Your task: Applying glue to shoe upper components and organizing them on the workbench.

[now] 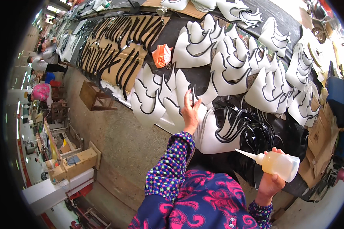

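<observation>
My left hand (190, 115) lies over a group of white curved panels (150, 97) with black edging, fingers stretched out and apart. Its fingertips touch or hover just above one panel; which, I cannot tell. My right hand (270, 184) is closed around a translucent squeeze bottle (279, 165) holding yellowish liquid. The bottle is tilted on its side, and its long thin nozzle points left towards a stack of white panels (206, 135). Beside that stack, glossy black curved strips (258, 133) lie bunched together.
More white panels (195, 49) cover the dark table in overlapping groups. Rows of black strips (107, 57) rest on cardboard at the left, near a crumpled orange bag (162, 55). A wooden stool (93, 96) stands by the table. Several people are farther off at left.
</observation>
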`<move>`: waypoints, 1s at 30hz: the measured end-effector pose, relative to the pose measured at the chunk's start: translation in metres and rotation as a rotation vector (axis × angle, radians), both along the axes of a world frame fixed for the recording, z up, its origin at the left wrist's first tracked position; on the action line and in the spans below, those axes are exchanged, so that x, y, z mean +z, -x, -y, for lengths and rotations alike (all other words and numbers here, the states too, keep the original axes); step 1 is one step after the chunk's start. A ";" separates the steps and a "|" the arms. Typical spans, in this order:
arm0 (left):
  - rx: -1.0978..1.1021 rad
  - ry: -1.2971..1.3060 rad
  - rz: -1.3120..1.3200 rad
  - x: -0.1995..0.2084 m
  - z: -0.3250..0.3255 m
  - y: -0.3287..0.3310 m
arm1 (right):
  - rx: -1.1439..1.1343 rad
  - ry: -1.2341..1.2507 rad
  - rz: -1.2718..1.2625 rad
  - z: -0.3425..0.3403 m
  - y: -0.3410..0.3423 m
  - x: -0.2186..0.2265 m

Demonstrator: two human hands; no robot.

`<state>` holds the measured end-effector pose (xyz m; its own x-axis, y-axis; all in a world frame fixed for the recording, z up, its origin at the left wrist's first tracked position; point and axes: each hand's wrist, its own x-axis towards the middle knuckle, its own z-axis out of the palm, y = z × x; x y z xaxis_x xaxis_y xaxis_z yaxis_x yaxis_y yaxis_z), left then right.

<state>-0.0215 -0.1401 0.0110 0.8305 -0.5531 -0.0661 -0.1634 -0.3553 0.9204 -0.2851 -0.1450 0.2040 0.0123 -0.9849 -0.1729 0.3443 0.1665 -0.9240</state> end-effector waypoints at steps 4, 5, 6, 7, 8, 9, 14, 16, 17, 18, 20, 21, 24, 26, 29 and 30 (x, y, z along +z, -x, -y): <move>-0.037 -0.083 0.324 -0.021 0.006 -0.015 | 0.120 -0.020 0.078 -0.002 0.006 -0.002; -0.041 -0.083 0.319 -0.022 0.006 -0.012 | 0.118 -0.021 0.087 -0.002 0.005 -0.001; -0.035 -0.088 0.358 -0.023 0.004 -0.010 | 0.119 -0.023 0.097 -0.003 0.005 0.000; -0.036 -0.091 0.394 -0.020 0.005 -0.005 | 0.109 -0.025 0.091 -0.002 0.007 0.000; -0.045 -0.091 0.389 -0.016 0.002 0.000 | 0.101 -0.018 0.088 -0.002 0.009 0.001; -0.009 -0.176 0.481 -0.012 -0.003 0.005 | 0.095 -0.011 0.087 -0.002 0.012 0.002; -0.105 -0.392 0.385 -0.004 -0.060 0.080 | 0.042 0.024 0.090 -0.001 0.031 0.008; -0.011 -0.474 0.161 -0.005 -0.087 0.111 | 0.001 0.038 0.091 -0.001 0.038 0.011; 0.031 -0.458 0.153 -0.011 -0.097 0.118 | 0.007 0.033 0.109 -0.003 0.043 0.014; 0.071 -0.441 0.144 -0.018 -0.104 0.123 | 0.012 0.029 0.126 -0.005 0.048 0.016; 0.143 -0.469 0.088 -0.013 -0.097 0.122 | 0.015 0.034 0.135 -0.006 0.060 0.017; 0.181 -0.468 0.020 -0.010 -0.094 0.121 | 0.023 0.033 0.143 -0.007 0.067 0.018; 0.215 -0.536 -0.088 -0.021 -0.098 0.111 | 0.032 0.045 0.180 -0.011 0.086 0.024; 0.230 -0.312 -0.241 -0.034 -0.106 0.103 | 0.034 0.063 0.208 -0.016 0.102 0.026; 0.104 -0.003 -0.649 -0.019 -0.106 0.100 | 0.019 0.100 0.229 -0.020 0.130 0.027; 0.078 0.013 -0.681 -0.009 -0.104 0.099 | 0.011 0.115 0.228 -0.022 0.141 0.028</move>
